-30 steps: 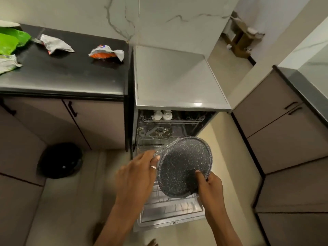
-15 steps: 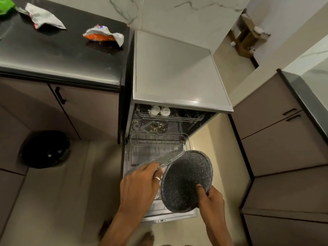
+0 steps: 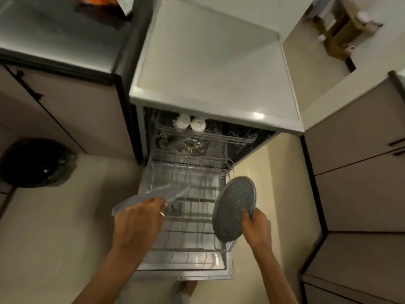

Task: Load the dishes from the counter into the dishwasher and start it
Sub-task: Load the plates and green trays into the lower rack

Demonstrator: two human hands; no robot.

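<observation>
The dishwasher (image 3: 219, 84) stands open below me, its lower rack (image 3: 192, 216) pulled out over the lowered door. My left hand (image 3: 138, 224) grips a speckled grey plate (image 3: 153, 195) seen nearly edge-on over the rack's left side. My right hand (image 3: 257, 227) grips a second speckled grey plate (image 3: 233, 209) by its lower right rim, tilted upright above the rack's right edge. Two white cups (image 3: 190, 123) sit in the upper rack inside the machine.
A dark counter (image 3: 54, 34) with an orange-and-white wrapper (image 3: 105, 1) lies at the upper left. A black bin (image 3: 35, 163) stands on the floor at the left. Cabinets (image 3: 359, 172) line the right side. My foot (image 3: 186, 290) shows beneath the door's edge.
The two plates have come apart: my left hand took its plate left, my right hand swung the other right and upright. My view dropped closer over the rack.
</observation>
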